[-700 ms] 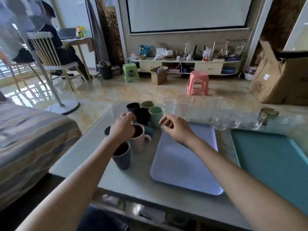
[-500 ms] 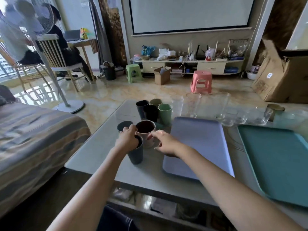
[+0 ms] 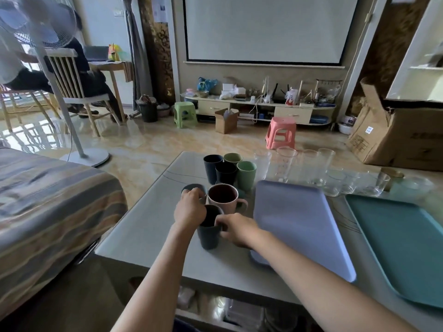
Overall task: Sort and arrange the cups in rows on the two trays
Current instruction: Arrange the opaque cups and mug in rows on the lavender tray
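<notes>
A dark grey cup (image 3: 209,236) stands near the table's front left, and my right hand (image 3: 236,228) grips its right side with the thumb on the rim. My left hand (image 3: 189,209) lies beside it, fingers curled over the rim of a grey-blue cup (image 3: 200,188) just behind. A pink mug (image 3: 225,200) stands between them. Further back are a navy cup (image 3: 211,167), an olive cup (image 3: 233,158), a black cup (image 3: 226,174) and a green cup (image 3: 247,175). Several clear glasses (image 3: 285,165) line the far edge. The lavender tray (image 3: 299,224) and the teal tray (image 3: 405,248) hold nothing.
A brass-lidded jar (image 3: 392,174) stands at the far right of the grey table (image 3: 143,238). A striped couch (image 3: 48,202) runs along the left, with a standing fan's base (image 3: 85,157) behind it. A pink stool (image 3: 280,133) and a cardboard box (image 3: 398,137) are on the floor beyond.
My right hand came from the lavender tray's far edge down to the dark grey cup and closed on it. My left hand shifted from the pink mug towards the grey-blue cup's rim.
</notes>
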### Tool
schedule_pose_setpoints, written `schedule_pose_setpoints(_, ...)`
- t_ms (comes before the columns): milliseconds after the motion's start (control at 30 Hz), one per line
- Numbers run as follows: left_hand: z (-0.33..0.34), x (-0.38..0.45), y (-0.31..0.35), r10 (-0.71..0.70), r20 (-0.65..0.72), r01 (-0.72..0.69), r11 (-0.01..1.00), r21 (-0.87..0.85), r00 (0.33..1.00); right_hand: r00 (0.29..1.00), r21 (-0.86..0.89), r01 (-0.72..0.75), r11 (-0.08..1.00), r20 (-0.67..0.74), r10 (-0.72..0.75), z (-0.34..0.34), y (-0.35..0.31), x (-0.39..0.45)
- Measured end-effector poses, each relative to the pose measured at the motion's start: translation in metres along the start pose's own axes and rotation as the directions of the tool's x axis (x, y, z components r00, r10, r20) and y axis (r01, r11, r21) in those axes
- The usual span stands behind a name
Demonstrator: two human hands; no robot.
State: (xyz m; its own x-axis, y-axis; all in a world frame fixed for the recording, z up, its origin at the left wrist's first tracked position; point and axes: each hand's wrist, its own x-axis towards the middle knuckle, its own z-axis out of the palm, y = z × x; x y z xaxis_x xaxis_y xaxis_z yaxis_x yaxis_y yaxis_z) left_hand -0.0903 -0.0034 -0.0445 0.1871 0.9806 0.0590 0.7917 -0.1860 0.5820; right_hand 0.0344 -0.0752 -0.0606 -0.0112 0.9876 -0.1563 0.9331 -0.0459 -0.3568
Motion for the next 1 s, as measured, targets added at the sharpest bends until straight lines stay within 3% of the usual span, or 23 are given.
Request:
schedule_pose_setpoints(167, 0.005, 0.011, -0.004, -0.017, 0.035, 0.013, 0.994, 0.104, 0.999, 0.994, -0.046, 0.045, 0.998, -0.093, -0.049, 0.002, 0.005, 0.011)
schedule_pose_setpoints(333, 0.008, 0.02, -0.008, -0.027, 0.067, 0.014, 0.983, 0.185, 0.997, 0.971, 0.182, 0.18, 0.967, -0.193, -0.145, -0.015, 0.034, 0.0)
schedule_pose_setpoints(533, 0.025, 0.034, -0.003, -0.067, 0.096, 0.035, 0.954, 0.296, 0.993, 0.936, 0.395, 0.187, 0.899, -0.35, -0.04, -0.046, 0.089, -0.023)
schedule_pose_setpoints(867, 0.04, 0.037, 0.005, -0.194, 0.057, 0.151, 0.89, 0.43, 0.979, 0.89, 0.412, 0.032, 0.911, -0.426, 0.162, -0.05, 0.182, -0.013)
schedule_pose_setpoints(1000, 0.025, 0.035, 0.009, -0.177, -0.023, 0.168, 0.873, 0.458, 0.984, 0.868, 0.387, -0.044, 0.921, -0.441, 0.227, -0.049, 0.2, -0.001)
